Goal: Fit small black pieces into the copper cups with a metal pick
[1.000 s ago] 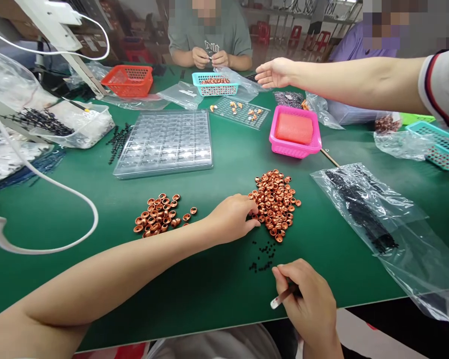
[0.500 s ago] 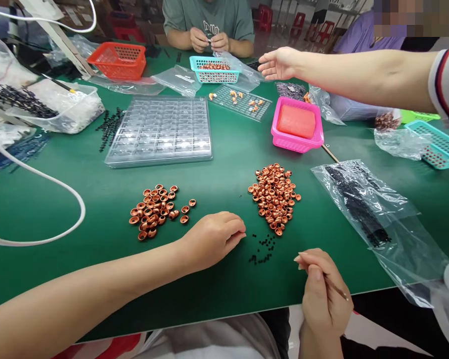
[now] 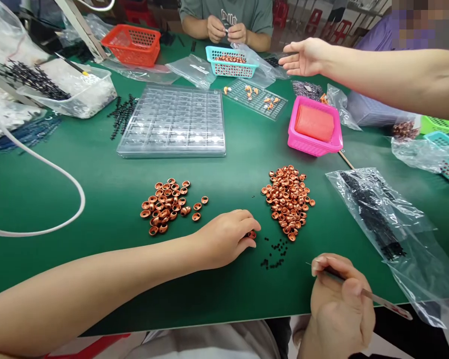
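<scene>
My left hand [image 3: 230, 238] rests low over the table, its thumb and fingers around a small copper-coloured cup [image 3: 251, 234]. Just right of its fingertips lie scattered tiny black beads [image 3: 276, 254]. Beyond these is a large pile of copper-coloured cups [image 3: 289, 199], many with their hollow side up. A smaller group of the same cups [image 3: 165, 204] sits left of my hand, a few apart from it. Near the front edge, my right hand [image 3: 340, 299] is closed on metal tweezers [image 3: 387, 301], whose thin tip points left toward the beads.
A clear compartment tray [image 3: 175, 122] stands behind the small group. Further back are a red basket [image 3: 132, 45], a turquoise basket [image 3: 232, 62] and a pink basket [image 3: 314, 144]. A plastic bag [image 3: 377, 214] of black strips lies right. A co-worker's arm [image 3: 377, 72] reaches across; another person works opposite.
The view has shifted, so the table contents sit further right. A cup now shows between my left fingers. My right hand has turned, bringing more of the tweezers into sight.
</scene>
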`<action>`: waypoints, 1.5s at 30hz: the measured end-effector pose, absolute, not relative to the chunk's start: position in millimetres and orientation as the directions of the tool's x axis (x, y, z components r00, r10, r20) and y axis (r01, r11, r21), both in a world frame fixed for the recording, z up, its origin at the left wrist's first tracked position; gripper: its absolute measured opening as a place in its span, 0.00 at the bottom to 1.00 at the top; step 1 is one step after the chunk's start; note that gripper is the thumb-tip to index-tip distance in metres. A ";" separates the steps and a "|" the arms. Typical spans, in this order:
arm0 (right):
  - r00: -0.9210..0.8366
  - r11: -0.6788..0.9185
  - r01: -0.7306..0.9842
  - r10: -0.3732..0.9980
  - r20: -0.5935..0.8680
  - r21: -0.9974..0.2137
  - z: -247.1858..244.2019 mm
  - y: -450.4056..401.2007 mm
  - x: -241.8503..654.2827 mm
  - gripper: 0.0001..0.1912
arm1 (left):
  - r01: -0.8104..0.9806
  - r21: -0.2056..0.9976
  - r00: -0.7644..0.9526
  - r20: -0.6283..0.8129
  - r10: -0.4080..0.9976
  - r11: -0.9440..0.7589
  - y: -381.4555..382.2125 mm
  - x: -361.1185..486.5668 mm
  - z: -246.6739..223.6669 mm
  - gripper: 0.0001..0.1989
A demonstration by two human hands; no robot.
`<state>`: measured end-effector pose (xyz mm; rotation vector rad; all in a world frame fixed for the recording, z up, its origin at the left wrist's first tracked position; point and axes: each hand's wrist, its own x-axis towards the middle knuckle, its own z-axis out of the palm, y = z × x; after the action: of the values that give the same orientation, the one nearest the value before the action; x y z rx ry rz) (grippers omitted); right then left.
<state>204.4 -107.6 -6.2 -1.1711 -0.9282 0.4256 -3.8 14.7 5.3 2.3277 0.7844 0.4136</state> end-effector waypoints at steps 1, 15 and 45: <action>0.588 0.361 0.146 0.717 0.374 -0.921 -6.4 -107.9 205.7 0.15 | 0.439 0.663 0.770 0.069 0.634 -0.606 14.9 -4.2 7.0 0.09; 0.612 0.367 0.230 0.665 0.427 -0.901 -10.5 -105.9 210.3 0.16 | 0.464 0.712 0.764 -0.021 0.645 -0.527 20.2 -4.6 12.4 0.03; 0.334 0.038 0.360 0.928 0.167 -0.932 -2.3 -133.7 215.5 0.06 | 0.215 0.750 0.833 0.194 0.518 -0.625 3.6 4.7 4.7 0.10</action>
<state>215.5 -133.7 -2.3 -1.5292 -1.2175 0.6662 4.7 3.6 4.7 2.2453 0.5326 0.5115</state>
